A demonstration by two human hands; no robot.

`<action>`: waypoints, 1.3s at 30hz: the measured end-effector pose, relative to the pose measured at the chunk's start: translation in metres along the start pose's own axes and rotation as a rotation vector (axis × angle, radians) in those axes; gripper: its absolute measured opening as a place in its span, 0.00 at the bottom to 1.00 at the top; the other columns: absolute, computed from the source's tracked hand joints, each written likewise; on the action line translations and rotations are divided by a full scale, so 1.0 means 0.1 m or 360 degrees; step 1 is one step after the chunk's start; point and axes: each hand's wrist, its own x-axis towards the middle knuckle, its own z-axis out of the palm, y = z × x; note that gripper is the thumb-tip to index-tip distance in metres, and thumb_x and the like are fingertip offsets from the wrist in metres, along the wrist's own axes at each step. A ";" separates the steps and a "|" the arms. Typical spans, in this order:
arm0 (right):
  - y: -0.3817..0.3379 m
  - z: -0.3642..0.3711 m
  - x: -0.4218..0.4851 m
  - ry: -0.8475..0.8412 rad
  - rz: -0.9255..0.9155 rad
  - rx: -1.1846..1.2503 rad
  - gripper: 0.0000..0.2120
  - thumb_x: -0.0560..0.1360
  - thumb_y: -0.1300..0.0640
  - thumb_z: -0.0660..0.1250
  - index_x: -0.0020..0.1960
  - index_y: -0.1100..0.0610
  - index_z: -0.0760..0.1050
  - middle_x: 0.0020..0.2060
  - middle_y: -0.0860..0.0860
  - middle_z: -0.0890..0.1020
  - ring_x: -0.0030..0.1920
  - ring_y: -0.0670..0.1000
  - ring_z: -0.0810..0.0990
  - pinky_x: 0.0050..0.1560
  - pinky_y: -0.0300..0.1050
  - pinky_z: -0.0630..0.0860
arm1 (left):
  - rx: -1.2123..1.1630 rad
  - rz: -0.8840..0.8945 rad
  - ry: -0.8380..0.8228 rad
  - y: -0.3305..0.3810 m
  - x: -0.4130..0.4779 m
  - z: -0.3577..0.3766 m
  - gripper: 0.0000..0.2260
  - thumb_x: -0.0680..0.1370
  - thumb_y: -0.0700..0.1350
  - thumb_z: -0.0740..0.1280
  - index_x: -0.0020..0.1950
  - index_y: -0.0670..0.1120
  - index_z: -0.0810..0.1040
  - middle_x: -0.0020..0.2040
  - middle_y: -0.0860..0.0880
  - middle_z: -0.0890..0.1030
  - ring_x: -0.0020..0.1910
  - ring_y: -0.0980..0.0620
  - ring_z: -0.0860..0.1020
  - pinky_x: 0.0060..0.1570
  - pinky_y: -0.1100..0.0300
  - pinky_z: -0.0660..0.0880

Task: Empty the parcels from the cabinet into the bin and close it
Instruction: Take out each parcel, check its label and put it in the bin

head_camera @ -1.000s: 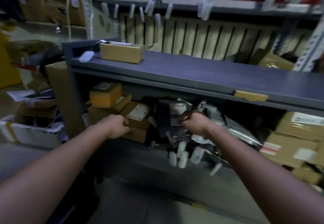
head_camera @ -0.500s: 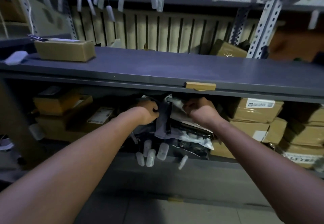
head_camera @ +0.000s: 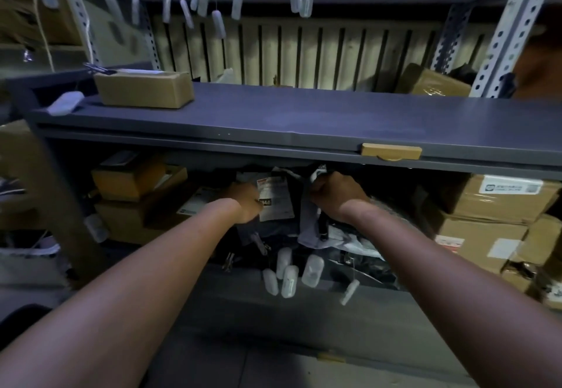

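The grey cabinet [head_camera: 273,120] stands open below its flat top. In its middle lies a heap of soft dark and grey plastic parcels [head_camera: 340,241]. My left hand [head_camera: 244,202] grips a dark soft parcel with a white shipping label [head_camera: 275,199]. My right hand [head_camera: 336,196] is curled round the top of a grey soft parcel [head_camera: 308,220]. Brown cardboard boxes [head_camera: 137,184] fill the left of the cabinet. More cardboard boxes [head_camera: 492,202] are stacked at the right. No bin is in view.
A cardboard box [head_camera: 143,88] and a small white tag [head_camera: 65,103] sit on the cabinet top. A tan handle [head_camera: 390,152] is on the cabinet's front edge. White plastic tags [head_camera: 289,275] dangle below the parcels and from the metal rack above. A slatted wall is behind.
The view has swung left and closer to the opening. Both hands have gone from the boxes and bags low in the cabinet up to the tops of the soft parcels and gripped them.
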 end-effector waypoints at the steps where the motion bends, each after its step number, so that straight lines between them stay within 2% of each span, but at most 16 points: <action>1: -0.07 0.06 0.06 -0.0015 -0.0028 -0.0026 0.12 0.77 0.52 0.64 0.57 0.52 0.83 0.57 0.59 0.82 0.58 0.62 0.80 0.54 0.48 0.76 | -0.0021 -0.0033 -0.0013 -0.09 0.03 0.02 0.13 0.82 0.51 0.61 0.55 0.45 0.81 0.59 0.44 0.80 0.55 0.44 0.78 0.55 0.56 0.75; 5: -0.26 0.34 0.33 -0.0189 -0.0110 -0.0169 0.16 0.75 0.51 0.65 0.61 0.53 0.80 0.57 0.58 0.83 0.59 0.61 0.80 0.56 0.48 0.76 | -0.0055 -0.0157 -0.0005 -0.42 0.14 0.13 0.15 0.81 0.55 0.61 0.57 0.46 0.79 0.58 0.44 0.80 0.55 0.44 0.78 0.56 0.54 0.74; 8: -0.31 0.50 0.47 -0.0236 -0.0017 -0.0384 0.23 0.75 0.49 0.64 0.69 0.51 0.72 0.61 0.57 0.80 0.63 0.60 0.78 0.64 0.53 0.72 | -0.0251 -0.0210 0.0042 -0.53 0.23 0.20 0.15 0.82 0.56 0.60 0.51 0.46 0.79 0.55 0.44 0.81 0.51 0.46 0.78 0.50 0.56 0.73; 12: -0.32 0.63 0.62 -0.0090 0.0095 -0.0516 0.20 0.75 0.46 0.61 0.66 0.47 0.74 0.61 0.55 0.81 0.64 0.58 0.76 0.66 0.55 0.67 | -0.0684 -0.0215 -0.0005 -0.46 0.33 0.29 0.14 0.81 0.57 0.62 0.60 0.50 0.75 0.57 0.48 0.79 0.55 0.44 0.79 0.47 0.56 0.76; 15: -0.36 0.71 0.67 -0.0042 0.0168 -0.0611 0.18 0.76 0.47 0.61 0.63 0.50 0.76 0.61 0.55 0.80 0.66 0.58 0.73 0.66 0.54 0.64 | -0.0750 -0.0149 0.0136 -0.42 0.43 0.36 0.20 0.74 0.62 0.67 0.59 0.51 0.79 0.60 0.47 0.80 0.57 0.43 0.79 0.55 0.50 0.78; 17: -0.37 0.74 0.68 -0.0034 0.0206 -0.0627 0.19 0.75 0.46 0.62 0.63 0.50 0.76 0.61 0.55 0.80 0.67 0.59 0.72 0.66 0.55 0.63 | -0.0840 -0.0114 0.0201 -0.39 0.46 0.37 0.12 0.73 0.57 0.71 0.50 0.50 0.80 0.55 0.47 0.82 0.55 0.43 0.79 0.58 0.50 0.77; 18: -0.37 0.74 0.70 -0.0038 0.0220 -0.0599 0.19 0.75 0.45 0.62 0.64 0.50 0.76 0.61 0.56 0.80 0.67 0.59 0.73 0.66 0.55 0.63 | -0.0926 -0.0087 0.0195 -0.39 0.49 0.37 0.13 0.72 0.56 0.72 0.50 0.50 0.81 0.54 0.47 0.82 0.55 0.44 0.79 0.59 0.50 0.76; 20: -0.36 0.74 0.71 -0.0048 0.0235 -0.0468 0.20 0.74 0.45 0.63 0.64 0.51 0.75 0.60 0.56 0.80 0.66 0.60 0.74 0.66 0.55 0.64 | -0.1060 -0.0071 0.0192 -0.36 0.48 0.38 0.22 0.69 0.58 0.72 0.59 0.49 0.80 0.57 0.48 0.82 0.56 0.45 0.79 0.61 0.48 0.75; 21: -0.36 0.73 0.71 -0.0057 0.0234 -0.0399 0.20 0.74 0.46 0.64 0.63 0.52 0.75 0.60 0.57 0.81 0.65 0.60 0.75 0.67 0.55 0.64 | -0.1068 -0.0066 0.0206 -0.34 0.48 0.38 0.21 0.70 0.57 0.72 0.60 0.49 0.80 0.57 0.49 0.82 0.56 0.46 0.79 0.60 0.49 0.75; 24: -0.32 0.66 0.68 -0.0096 0.0186 -0.0260 0.18 0.74 0.48 0.64 0.62 0.52 0.77 0.59 0.56 0.81 0.63 0.59 0.77 0.68 0.56 0.66 | -0.1024 -0.0087 0.0332 -0.33 0.51 0.41 0.07 0.76 0.48 0.71 0.49 0.49 0.75 0.52 0.47 0.81 0.51 0.46 0.79 0.55 0.52 0.76; 27: -0.32 0.61 0.62 -0.0149 0.0106 -0.0172 0.16 0.75 0.45 0.64 0.60 0.50 0.79 0.56 0.55 0.82 0.61 0.60 0.79 0.63 0.53 0.70 | -0.1331 -0.0109 0.0463 -0.35 0.46 0.33 0.07 0.78 0.39 0.68 0.43 0.46 0.71 0.47 0.44 0.79 0.47 0.46 0.78 0.48 0.56 0.74; 29: -0.38 0.60 0.58 -0.0072 0.0070 -0.0081 0.18 0.76 0.42 0.61 0.58 0.52 0.80 0.54 0.56 0.83 0.58 0.60 0.80 0.57 0.51 0.73 | -0.1640 -0.0147 0.0516 -0.40 0.36 0.21 0.02 0.80 0.36 0.65 0.49 0.42 0.74 0.49 0.43 0.79 0.48 0.47 0.77 0.46 0.57 0.72; 31: -0.46 0.62 0.56 0.0074 0.0072 0.0140 0.24 0.74 0.37 0.60 0.54 0.55 0.80 0.52 0.58 0.83 0.55 0.61 0.81 0.53 0.50 0.75 | -0.2014 -0.0233 0.0502 -0.43 0.21 0.09 0.08 0.81 0.36 0.64 0.60 0.42 0.76 0.56 0.44 0.80 0.50 0.46 0.80 0.47 0.55 0.75; 33: -0.57 0.65 0.52 0.0131 0.0129 0.0460 0.25 0.73 0.37 0.65 0.57 0.56 0.78 0.53 0.57 0.83 0.54 0.58 0.81 0.51 0.47 0.75 | -0.2337 -0.0312 0.0485 -0.47 0.02 -0.02 0.11 0.82 0.35 0.62 0.63 0.44 0.75 0.57 0.46 0.80 0.45 0.48 0.80 0.43 0.55 0.76; 36: -0.73 0.67 0.45 0.0125 0.0252 0.0997 0.23 0.73 0.44 0.73 0.59 0.60 0.78 0.51 0.55 0.83 0.53 0.55 0.81 0.49 0.41 0.72 | -0.2586 -0.0295 0.0457 -0.59 -0.25 -0.14 0.15 0.81 0.32 0.61 0.68 0.41 0.74 0.59 0.42 0.81 0.49 0.44 0.81 0.44 0.52 0.78; 39: -0.83 0.63 0.20 0.0183 0.0355 0.1517 0.16 0.73 0.61 0.74 0.59 0.64 0.79 0.52 0.57 0.84 0.49 0.54 0.82 0.45 0.42 0.76 | -0.2556 -0.0308 0.0457 -0.69 -0.54 -0.24 0.15 0.81 0.33 0.62 0.67 0.42 0.74 0.59 0.42 0.83 0.54 0.43 0.82 0.47 0.49 0.80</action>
